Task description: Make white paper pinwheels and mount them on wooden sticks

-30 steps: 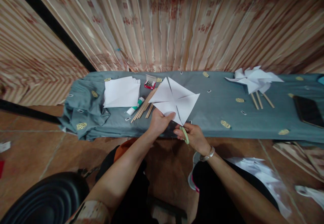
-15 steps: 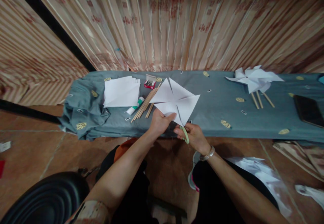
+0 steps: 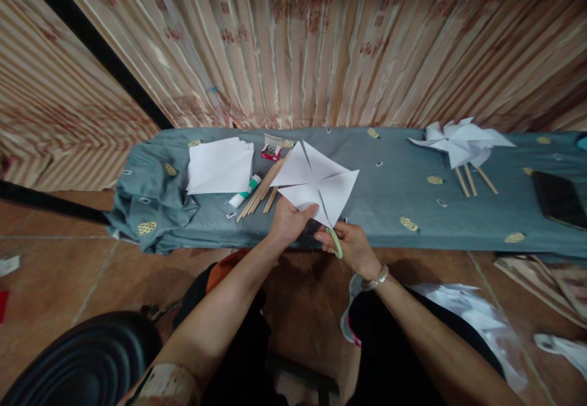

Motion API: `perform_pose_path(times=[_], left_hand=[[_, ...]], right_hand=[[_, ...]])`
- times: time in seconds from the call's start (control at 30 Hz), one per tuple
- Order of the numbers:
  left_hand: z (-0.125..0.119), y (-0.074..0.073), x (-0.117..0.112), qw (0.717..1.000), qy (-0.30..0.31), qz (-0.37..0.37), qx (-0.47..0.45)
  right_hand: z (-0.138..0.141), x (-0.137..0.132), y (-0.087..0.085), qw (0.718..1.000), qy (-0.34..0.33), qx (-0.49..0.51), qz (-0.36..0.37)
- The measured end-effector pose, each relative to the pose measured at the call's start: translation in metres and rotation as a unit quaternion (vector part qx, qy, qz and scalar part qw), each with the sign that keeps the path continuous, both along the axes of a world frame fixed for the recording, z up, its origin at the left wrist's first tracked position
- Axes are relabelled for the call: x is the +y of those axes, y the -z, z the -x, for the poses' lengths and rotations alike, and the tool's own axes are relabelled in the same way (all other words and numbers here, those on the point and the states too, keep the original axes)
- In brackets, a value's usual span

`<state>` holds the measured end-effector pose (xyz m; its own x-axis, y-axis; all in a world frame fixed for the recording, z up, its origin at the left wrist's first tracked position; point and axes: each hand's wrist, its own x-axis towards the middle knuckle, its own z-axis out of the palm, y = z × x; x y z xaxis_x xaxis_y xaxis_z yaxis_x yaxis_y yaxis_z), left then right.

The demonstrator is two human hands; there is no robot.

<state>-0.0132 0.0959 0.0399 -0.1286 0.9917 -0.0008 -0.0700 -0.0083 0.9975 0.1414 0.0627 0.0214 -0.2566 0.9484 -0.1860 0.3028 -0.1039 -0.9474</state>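
A white square of paper [image 3: 328, 180] with slits running in from its corners is held over the near edge of the table. My left hand [image 3: 290, 221] pinches its lower left part, thumb on top. Green-handled scissors [image 3: 337, 244] are in my right hand [image 3: 351, 244], just under the paper's near corner. The blades are mostly hidden by the paper, close to the near slit. Left of the paper lie several wooden sticks [image 3: 262, 191], a green and white glue stick [image 3: 245, 192] and a small red box [image 3: 271, 150] of tiny metal pieces.
A stack of white paper [image 3: 220, 166] lies on the left of the cloth-covered table [image 3: 385, 204]. On the right are paper pinwheels [image 3: 458, 140] on sticks and a dark phone [image 3: 558, 199]. A black stool [image 3: 82, 363] stands at lower left, and a plastic bag [image 3: 477, 314] lies on the floor.
The paper has shifted very slightly to the left, its right corner most of all. Both hands keep nearly the same place and grip.
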Motion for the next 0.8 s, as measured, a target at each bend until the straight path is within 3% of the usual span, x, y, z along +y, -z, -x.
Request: perform_pose_path(times=[0.27,0.5,0.63,0.8], left_hand=[[0.002,0.003,0.001,1.000,0.000,-0.009,-0.006],[0.003,0.005,0.004,1.000,-0.016,0.013,-0.007],[0.008,0.010,0.013,0.999,-0.039,0.014,-0.028],[0.016,0.017,0.024,0.997,-0.056,-0.006,-0.045]], right_hand=[[0.001,0.000,-0.001,1.000,0.004,0.006,0.003],[-0.001,-0.001,0.002,0.998,-0.012,0.012,0.053],[-0.009,-0.002,0.003,0.989,-0.074,-0.124,-0.036],[-0.031,-0.007,-0.008,0.913,-0.100,-0.372,-0.137]])
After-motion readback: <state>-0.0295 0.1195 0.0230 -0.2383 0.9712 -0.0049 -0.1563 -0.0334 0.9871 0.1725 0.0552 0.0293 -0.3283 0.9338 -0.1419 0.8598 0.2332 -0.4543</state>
